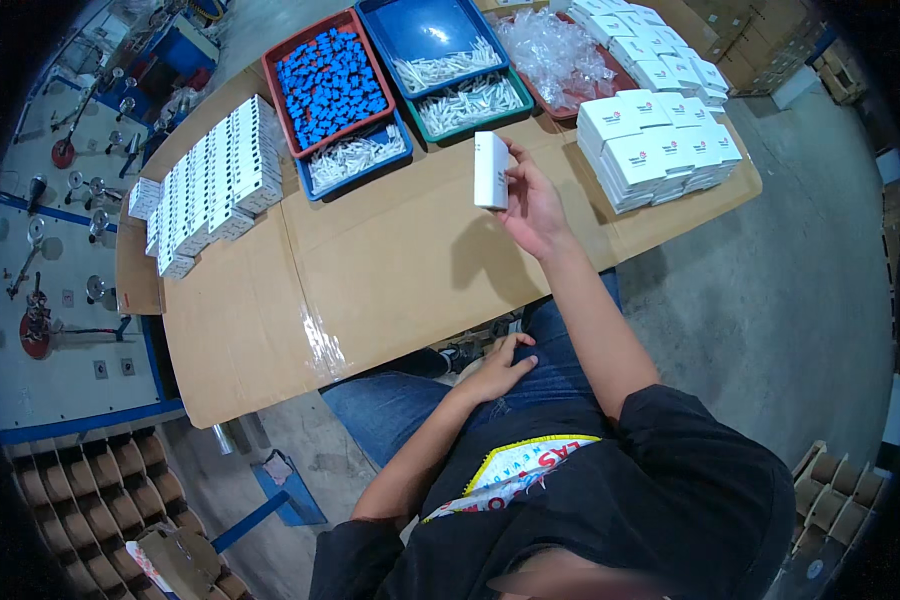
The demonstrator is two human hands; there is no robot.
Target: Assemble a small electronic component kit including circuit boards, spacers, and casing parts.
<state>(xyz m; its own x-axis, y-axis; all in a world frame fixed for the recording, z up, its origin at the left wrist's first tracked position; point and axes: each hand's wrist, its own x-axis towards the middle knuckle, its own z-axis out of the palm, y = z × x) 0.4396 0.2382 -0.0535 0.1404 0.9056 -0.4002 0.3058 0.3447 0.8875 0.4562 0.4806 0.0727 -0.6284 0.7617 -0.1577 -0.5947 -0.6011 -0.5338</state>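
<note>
In my right hand [533, 205] is a small white box [490, 170], held upright above the cardboard-covered table [370, 265]. Its fingers close round the box's right side; the fingertips are partly hidden behind it. My left hand [500, 372] rests on my lap, fingers spread over the jeans, holding nothing. To the right of the held box stand stacks of flat white boxes [638, 160]. Beyond it lie a red tray [625, 75] of clear plastic pieces [555, 50] and a green tray [435, 132] of slim white parts [470, 103].
Rows of white boxes [215, 185] fill the table's left side. At the back, a red tray [288, 125] holds blue pieces [330, 85], beside blue trays [425, 30] with white parts. Left stands a panel [70, 350] with metal fittings; cardboard dividers [90, 490] lie below it.
</note>
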